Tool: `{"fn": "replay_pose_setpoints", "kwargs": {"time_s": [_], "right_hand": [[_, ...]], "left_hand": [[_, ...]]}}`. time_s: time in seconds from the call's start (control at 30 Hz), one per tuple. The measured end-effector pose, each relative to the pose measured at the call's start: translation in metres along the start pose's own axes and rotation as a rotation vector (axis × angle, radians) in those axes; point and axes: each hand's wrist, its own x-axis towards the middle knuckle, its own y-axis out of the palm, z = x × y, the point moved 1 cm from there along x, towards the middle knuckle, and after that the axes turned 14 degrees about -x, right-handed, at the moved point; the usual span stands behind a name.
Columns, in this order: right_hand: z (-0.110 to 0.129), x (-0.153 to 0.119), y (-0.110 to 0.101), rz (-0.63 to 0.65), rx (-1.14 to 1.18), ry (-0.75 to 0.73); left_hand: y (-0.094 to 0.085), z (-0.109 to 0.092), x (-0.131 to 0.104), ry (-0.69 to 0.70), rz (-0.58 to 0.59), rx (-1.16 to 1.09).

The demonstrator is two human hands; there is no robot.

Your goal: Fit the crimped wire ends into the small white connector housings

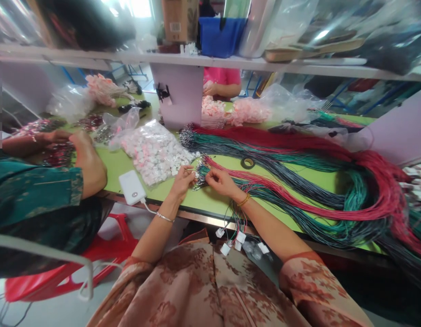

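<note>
My left hand [183, 182] is closed in a pinch on a small white plastic connector [196, 174]. Just to its right, my right hand [221, 181] is closed too, fingertips pinched at a thin wire among the metal-tipped ends of a bundle. That wire bundle [265, 179], red, green and black, runs away to the right under and past my right hand. Several wires with white connectors [241, 237] on them hang over the table edge below my right wrist. Beyond my left hand lies a clear plastic bag of white connectors [156, 152].
A white power bank [132, 187] with a cable lies left of my hands. A roll of black tape [248, 163] sits between wire bundles. A co-worker's arm [89, 163] works at the left, by a red stool [108, 245]. A shelf with a blue bin [221, 37] spans the back.
</note>
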Motion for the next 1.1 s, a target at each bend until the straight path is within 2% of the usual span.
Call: {"fn": "replay_pose_setpoints", "kwargs": {"time_s": [0.1, 0.2, 0.57, 0.7, 0.83, 1.1], "right_hand": [[-0.001, -0.002, 0.000, -0.005, 0.004, 0.022], [0.000, -0.004, -0.002, -0.005, -0.017, 0.034], [-0.001, -0.006, -0.001, 0.052, -0.013, 0.125], [0.003, -0.010, 0.004, 0.028, -0.135, 0.087], [0.009, -0.015, 0.005, -0.018, -0.337, 0.020], [0.006, -0.014, 0.006, 0.099, -0.398, 0.012]], "left_hand": [[0.007, 0.006, -0.003, -0.118, 0.043, -0.197], [0.010, 0.009, -0.003, -0.155, 0.056, -0.256], [0.014, 0.012, -0.007, -0.108, 0.077, -0.097], [0.016, 0.024, -0.009, -0.019, 0.006, 0.022], [0.019, 0.037, -0.014, 0.029, -0.129, -0.047], [0.023, 0.046, -0.020, 0.023, -0.189, -0.060]]}}
